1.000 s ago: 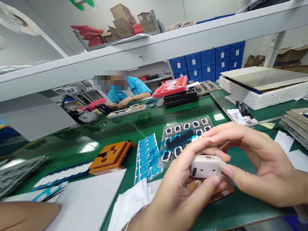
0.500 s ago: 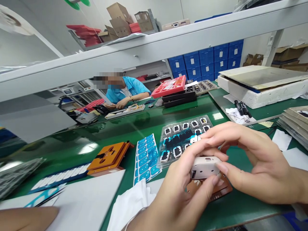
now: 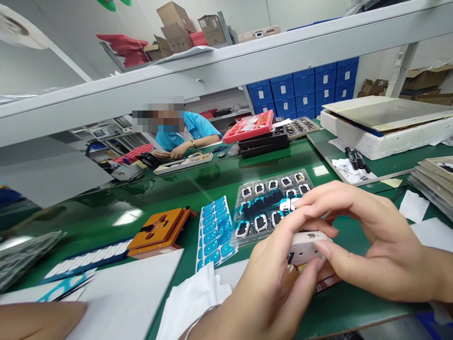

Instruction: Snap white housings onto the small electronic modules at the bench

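Between both hands is a small white plastic housing (image 3: 305,249) with a slot and small holes along the side facing me. My left hand (image 3: 269,269) is closed round its left end, thumb underneath. My right hand (image 3: 368,241) pinches its right end, thumb on the near side and fingers arched over the top. The fingers hide its far side. Just below the housing, an orange-brown fixture (image 3: 325,278) shows partly behind my left thumb. Past my fingers lies a clear tray (image 3: 236,242) of white-and-black parts, next to a sheet of blue adhesive pieces (image 3: 211,236).
An orange fixture block (image 3: 155,231) stands left of the blue sheet. A white cloth (image 3: 194,297) lies near me. Another person's arm (image 3: 42,318) rests at lower left. A co-worker in a blue shirt (image 3: 201,127) sits across the bench. Black markers (image 3: 356,159) and a foam box (image 3: 371,141) lie right.
Both hands keep hold of the white housing, which has shifted slightly right and tilted a little. My left hand has moved slightly right with it.
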`<move>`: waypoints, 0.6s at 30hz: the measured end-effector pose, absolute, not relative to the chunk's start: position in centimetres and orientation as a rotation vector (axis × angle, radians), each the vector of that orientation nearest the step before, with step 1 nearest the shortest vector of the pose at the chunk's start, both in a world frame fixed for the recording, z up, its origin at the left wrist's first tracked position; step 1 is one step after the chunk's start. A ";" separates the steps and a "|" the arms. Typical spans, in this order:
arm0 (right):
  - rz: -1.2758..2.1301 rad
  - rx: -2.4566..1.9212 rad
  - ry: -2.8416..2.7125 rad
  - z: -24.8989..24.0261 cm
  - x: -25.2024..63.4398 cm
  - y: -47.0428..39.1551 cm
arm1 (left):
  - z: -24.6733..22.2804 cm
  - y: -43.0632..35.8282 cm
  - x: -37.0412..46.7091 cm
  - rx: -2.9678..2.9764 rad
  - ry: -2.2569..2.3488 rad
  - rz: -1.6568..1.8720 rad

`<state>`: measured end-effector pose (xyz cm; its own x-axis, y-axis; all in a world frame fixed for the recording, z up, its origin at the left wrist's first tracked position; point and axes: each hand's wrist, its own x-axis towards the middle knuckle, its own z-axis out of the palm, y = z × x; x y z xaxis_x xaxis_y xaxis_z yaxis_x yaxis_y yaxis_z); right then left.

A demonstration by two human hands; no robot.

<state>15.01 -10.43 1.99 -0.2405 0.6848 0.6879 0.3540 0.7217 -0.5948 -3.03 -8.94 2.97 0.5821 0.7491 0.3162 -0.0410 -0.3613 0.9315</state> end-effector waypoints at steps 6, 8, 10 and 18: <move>0.480 -0.808 -1.827 2.2 14.9 -10.2 | 3.4 -9.1 -3.3 1.298 0.624 0.745; 0.550 -0.810 -1.797 2.4 15.0 -10.2 | 4.0 -9.2 -3.4 1.143 0.661 0.717; 0.594 -0.813 -1.754 2.6 15.1 -10.1 | 4.6 -9.2 -3.6 1.064 0.665 0.697; 1.196 -0.739 -1.591 2.4 16.0 -9.3 | 4.1 -8.5 -3.5 1.154 0.555 0.767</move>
<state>15.99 -9.35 2.41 -0.3398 0.8774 0.3388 -0.0816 0.3314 -0.9400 -3.54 -8.53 4.08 0.6289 0.7775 -0.0046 -0.2472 0.2056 0.9469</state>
